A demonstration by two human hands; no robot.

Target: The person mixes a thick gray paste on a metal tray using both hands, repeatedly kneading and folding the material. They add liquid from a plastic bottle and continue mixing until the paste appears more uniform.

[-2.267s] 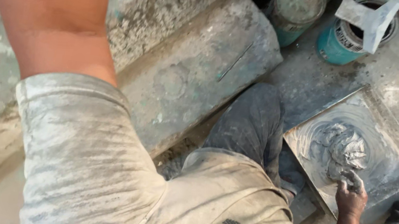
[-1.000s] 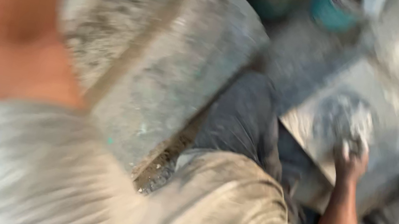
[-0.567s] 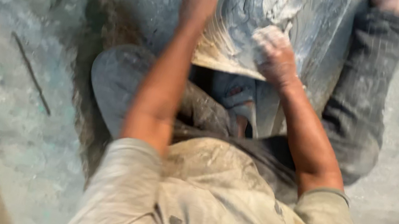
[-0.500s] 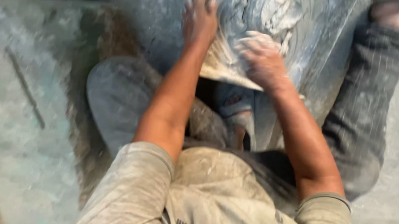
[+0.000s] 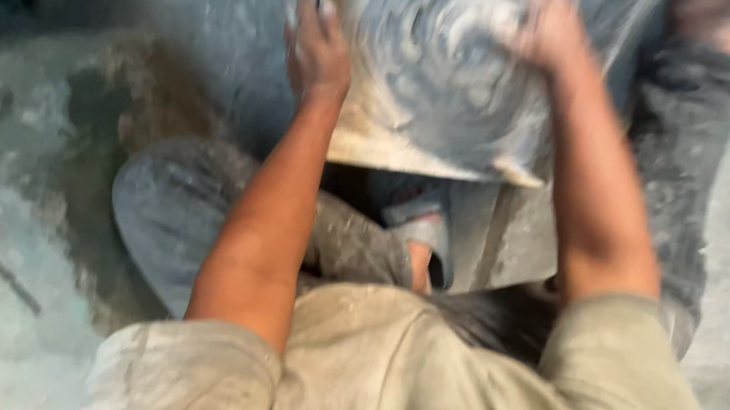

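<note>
Both bare arms reach forward from short dusty sleeves, nearly parallel. The left hand (image 5: 318,46) is curled, knuckles up, fingers closed over an edge. The right hand (image 5: 546,28) is blurred, palm down, its fingers bent; their grip cannot be made out.

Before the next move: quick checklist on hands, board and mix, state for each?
1. Left hand on the left edge of the flat board: ok, fingers lie over the edge.
2. Right hand in the grey paste: ok, it lies on the swirled mix; the picture is blurred.
3. Tool in the right hand: cannot tell, blur hides it.
4. Board lying flat: cannot tell; its near edge sits above the person's sandalled foot.
5. Paste kept on the board: ok, none seen past the near edge.
</note>
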